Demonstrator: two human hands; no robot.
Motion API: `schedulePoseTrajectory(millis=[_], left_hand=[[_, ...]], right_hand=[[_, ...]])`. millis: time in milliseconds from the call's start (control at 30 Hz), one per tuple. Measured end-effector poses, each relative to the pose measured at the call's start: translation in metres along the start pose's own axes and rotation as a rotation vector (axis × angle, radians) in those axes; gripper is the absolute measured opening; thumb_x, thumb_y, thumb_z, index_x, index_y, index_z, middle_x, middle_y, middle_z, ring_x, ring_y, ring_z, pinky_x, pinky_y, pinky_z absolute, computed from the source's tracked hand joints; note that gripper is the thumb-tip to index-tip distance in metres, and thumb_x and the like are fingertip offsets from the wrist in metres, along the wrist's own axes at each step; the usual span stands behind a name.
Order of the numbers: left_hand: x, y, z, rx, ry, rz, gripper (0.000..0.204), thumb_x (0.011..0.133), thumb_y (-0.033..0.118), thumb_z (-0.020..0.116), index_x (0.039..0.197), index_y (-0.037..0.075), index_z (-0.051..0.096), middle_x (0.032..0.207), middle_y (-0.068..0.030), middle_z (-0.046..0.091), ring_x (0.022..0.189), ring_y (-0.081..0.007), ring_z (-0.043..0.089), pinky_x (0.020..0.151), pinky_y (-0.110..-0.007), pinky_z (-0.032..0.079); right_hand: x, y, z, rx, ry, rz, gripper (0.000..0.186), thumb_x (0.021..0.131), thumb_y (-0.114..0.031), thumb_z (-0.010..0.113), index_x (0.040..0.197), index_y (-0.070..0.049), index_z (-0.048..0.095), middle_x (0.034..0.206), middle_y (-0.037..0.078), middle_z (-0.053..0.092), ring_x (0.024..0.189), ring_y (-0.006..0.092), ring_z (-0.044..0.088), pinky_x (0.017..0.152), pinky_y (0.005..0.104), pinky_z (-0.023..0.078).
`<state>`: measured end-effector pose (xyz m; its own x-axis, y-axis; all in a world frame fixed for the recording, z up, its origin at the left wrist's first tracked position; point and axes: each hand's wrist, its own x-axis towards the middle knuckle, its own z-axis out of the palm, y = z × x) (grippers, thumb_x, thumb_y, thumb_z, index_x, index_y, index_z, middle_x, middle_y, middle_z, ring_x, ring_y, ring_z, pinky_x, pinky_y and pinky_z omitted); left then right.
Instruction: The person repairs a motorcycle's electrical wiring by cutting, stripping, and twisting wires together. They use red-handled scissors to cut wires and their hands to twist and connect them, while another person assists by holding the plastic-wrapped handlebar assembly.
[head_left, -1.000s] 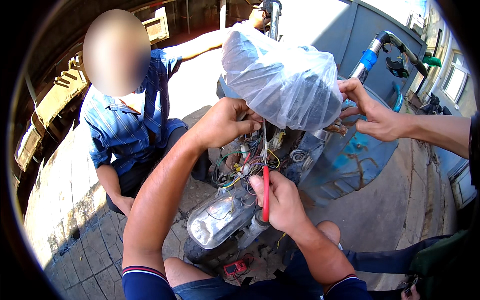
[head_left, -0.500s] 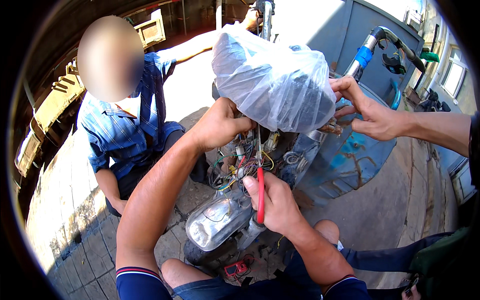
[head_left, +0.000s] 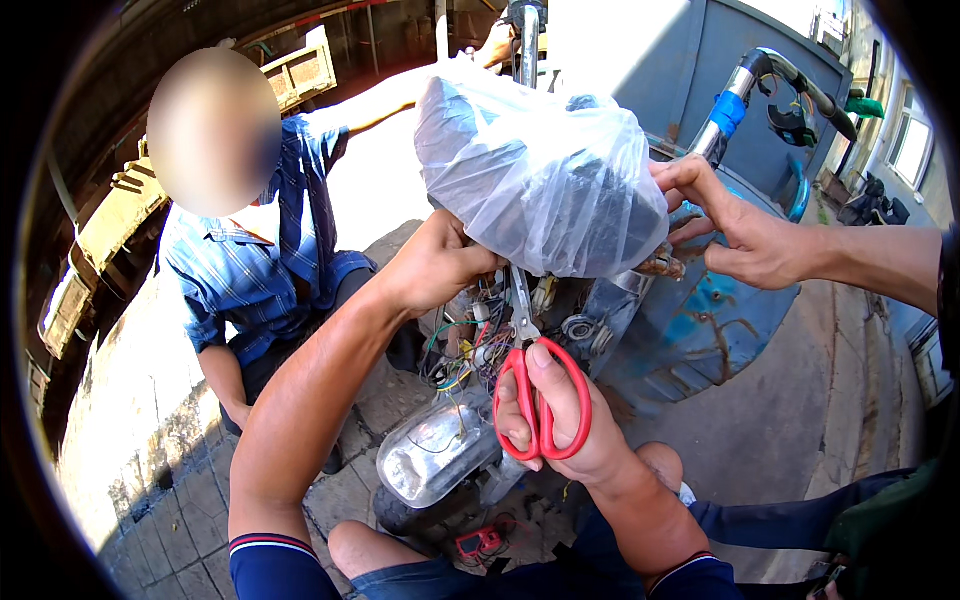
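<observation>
My left hand (head_left: 445, 260) is closed just beneath the lower left edge of a plastic-covered dark bundle (head_left: 540, 175), its fingertips hidden. My right hand (head_left: 570, 420) grips red-handled scissors (head_left: 522, 327), whose blades point up beside my left hand under the plastic. Below them is a tangle of coloured wires (head_left: 465, 350) with connectors on a stripped scooter, above a dented silver metal part (head_left: 425, 458). A co-worker's hand (head_left: 720, 225) reaches in from the right and touches the bundle's right side.
A person in a blue plaid shirt (head_left: 255, 265) crouches at left, one arm stretched toward an upright bar (head_left: 528, 45). Chrome handlebars (head_left: 728, 110) and a scratched blue panel (head_left: 710, 320) are at right. A red meter (head_left: 480, 542) with leads lies on the paving below.
My right hand has turned the scissors, so both red finger loops now face me. My left hand and the bundle appear slightly further left in the picture.
</observation>
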<state>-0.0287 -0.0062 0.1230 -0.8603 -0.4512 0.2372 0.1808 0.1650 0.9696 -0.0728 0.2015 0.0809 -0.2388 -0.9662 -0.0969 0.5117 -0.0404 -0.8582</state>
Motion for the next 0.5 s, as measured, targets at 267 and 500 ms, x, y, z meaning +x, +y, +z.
schedulePoseTrajectory(millis=[267, 500], left_hand=[[0.014, -0.041, -0.030, -0.143, -0.187, -0.054, 0.012, 0.091, 0.007, 0.064, 0.101, 0.001, 0.069, 0.086, -0.0051, 0.067, 0.066, -0.0102, 0.053, 0.062, -0.026, 0.044], [0.014, -0.048, -0.031, -0.378, -0.212, -0.004, 0.015, 0.093, 0.008, 0.064, 0.106, 0.002, 0.068, 0.093, -0.0067, 0.068, 0.071, -0.0130, 0.058, 0.066, -0.028, 0.047]], right_hand=[[0.002, 0.004, -0.007, 0.522, -0.260, 0.068, 0.067, 0.104, -0.068, 0.026, 0.100, -0.009, 0.057, 0.065, 0.000, 0.049, 0.049, 0.0121, 0.041, 0.038, 0.0266, 0.038], [0.002, 0.006, 0.004, 0.705, -0.362, 0.007, 0.069, 0.103, -0.070, 0.024, 0.100, -0.008, 0.056, 0.069, 0.000, 0.049, 0.052, 0.0118, 0.042, 0.043, 0.0263, 0.039]])
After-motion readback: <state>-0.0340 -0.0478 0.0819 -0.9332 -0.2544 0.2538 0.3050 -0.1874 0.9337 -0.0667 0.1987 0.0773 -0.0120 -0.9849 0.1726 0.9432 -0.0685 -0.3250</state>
